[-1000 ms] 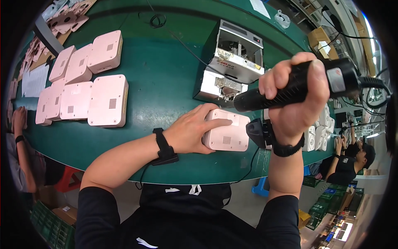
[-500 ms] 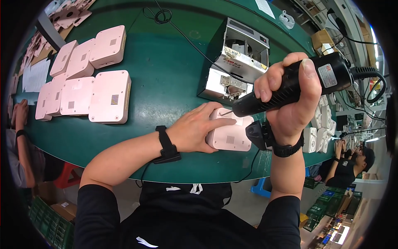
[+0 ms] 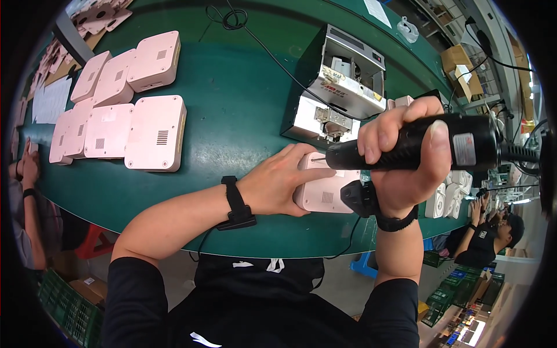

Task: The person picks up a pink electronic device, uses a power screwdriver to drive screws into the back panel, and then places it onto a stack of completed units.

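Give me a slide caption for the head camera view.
Left hand steadies pink box on green table; right hand grips black power screwdriver.

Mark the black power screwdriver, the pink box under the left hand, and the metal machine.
Black power screwdriver [image 3: 413,141], head view: on its barrel.
Pink box [image 3: 324,187], head view: on its upper face.
Metal machine [image 3: 358,94], head view: front panel.

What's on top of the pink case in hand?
Left hand and vent slots; electric screwdriver above, bit near one corner. Covered: pink case areas under that hand and behind the wrist device.

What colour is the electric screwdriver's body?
Black: the electric screwdriver, best seen in the head view.
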Tool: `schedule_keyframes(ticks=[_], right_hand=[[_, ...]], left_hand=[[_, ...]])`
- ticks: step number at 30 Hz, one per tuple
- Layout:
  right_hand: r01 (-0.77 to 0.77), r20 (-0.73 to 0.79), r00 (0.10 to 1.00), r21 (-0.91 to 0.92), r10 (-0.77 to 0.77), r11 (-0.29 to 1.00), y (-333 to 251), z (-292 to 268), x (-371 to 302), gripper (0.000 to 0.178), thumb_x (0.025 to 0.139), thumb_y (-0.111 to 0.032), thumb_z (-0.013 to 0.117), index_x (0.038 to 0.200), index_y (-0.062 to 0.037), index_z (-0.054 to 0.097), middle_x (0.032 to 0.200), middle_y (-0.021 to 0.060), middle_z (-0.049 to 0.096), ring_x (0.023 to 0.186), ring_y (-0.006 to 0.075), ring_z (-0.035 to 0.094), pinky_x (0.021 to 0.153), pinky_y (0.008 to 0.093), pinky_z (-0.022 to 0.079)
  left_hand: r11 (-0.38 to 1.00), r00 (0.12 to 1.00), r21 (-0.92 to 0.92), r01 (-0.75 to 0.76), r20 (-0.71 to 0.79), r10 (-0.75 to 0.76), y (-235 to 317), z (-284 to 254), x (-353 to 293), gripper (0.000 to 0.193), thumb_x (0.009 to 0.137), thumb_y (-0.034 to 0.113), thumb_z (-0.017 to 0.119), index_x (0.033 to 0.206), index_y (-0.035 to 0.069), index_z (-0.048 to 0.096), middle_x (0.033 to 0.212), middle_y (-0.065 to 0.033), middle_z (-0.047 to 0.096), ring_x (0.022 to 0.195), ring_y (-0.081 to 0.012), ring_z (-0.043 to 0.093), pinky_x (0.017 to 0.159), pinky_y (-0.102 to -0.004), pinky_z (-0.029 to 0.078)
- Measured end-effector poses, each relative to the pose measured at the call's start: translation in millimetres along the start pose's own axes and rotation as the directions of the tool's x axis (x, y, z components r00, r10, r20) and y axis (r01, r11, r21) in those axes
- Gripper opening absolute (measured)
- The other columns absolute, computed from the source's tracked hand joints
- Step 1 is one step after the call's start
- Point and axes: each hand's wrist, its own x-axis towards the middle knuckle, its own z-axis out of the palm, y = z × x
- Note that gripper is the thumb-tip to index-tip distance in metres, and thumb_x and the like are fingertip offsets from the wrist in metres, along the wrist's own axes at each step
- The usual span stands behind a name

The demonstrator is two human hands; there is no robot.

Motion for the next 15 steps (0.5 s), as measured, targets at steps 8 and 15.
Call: schedule_keyframes(ticks=[8, 15], right_hand=[[0.012, 0.048, 0.999, -0.003, -0.012, 1.000, 6.1, 1.2, -6.3, 0.034, 0.093, -0.041, 0.052, 0.100, -0.0087, 0.044, 0.067, 0.0074, 0.052, 0.050, 0.0161, 0.048, 0.053, 0.0333, 0.044], [0.006, -0.015, 1.000, 0.002, -0.006, 1.000, -1.6, 1.4, -2.8, 0.033, 0.097, -0.039, 0.048, 0.103, -0.0070, 0.049, 0.069, 0.0073, 0.052, 0.051, 0.0175, 0.048, 0.054, 0.0334, 0.044]], left_hand=[[0.999, 1.000, -0.031, -0.012, 0.007, 0.012, 1.9, 0.1, -1.8, 0.078, 0.057, 0.022, 0.087, 0.131, 0.017, 0.060, 0.130, -0.0174, 0.046, 0.118, -0.0372, 0.050, 0.099, -0.0434, 0.047], [1.000, 1.000, 0.005, -0.006, 0.013, 0.006, 4.6, -8.6, -6.0, 0.078, 0.058, 0.021, 0.087, 0.131, 0.019, 0.059, 0.130, -0.0173, 0.046, 0.118, -0.0376, 0.051, 0.098, -0.0438, 0.048]])
